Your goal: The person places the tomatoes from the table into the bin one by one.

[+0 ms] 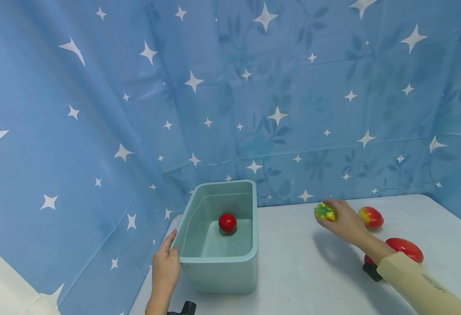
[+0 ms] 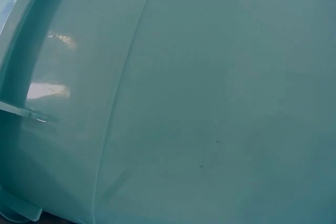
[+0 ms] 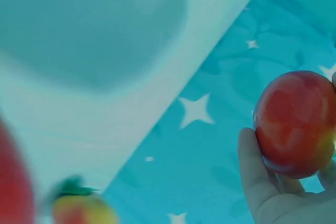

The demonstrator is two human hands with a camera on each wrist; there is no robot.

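My left hand [image 1: 166, 264] holds the left rim of a light teal plastic bin [image 1: 234, 276]; some fingers are hidden. The bin's wall [image 2: 184, 87] fills the left wrist view, with no hand showing there. Inside the bin lies a round red fruit [image 1: 227, 223], and a yellow sliver shows above the near rim. To the bin's right, my right hand [image 1: 344, 221] grips a toy fruit [image 1: 325, 212] above the white table. From the head it appears yellow with a green leafy top; the right wrist view shows a red side [image 3: 294, 124] between the fingers.
A red-and-yellow fruit [image 1: 371, 218] lies beyond my right forearm. Closer in, a long red fruit [image 1: 405, 249] and another red piece [image 1: 368, 260] are partly covered by the arm. A blue star-patterned curtain [image 1: 230, 109] stands behind the white table [image 1: 289, 267].
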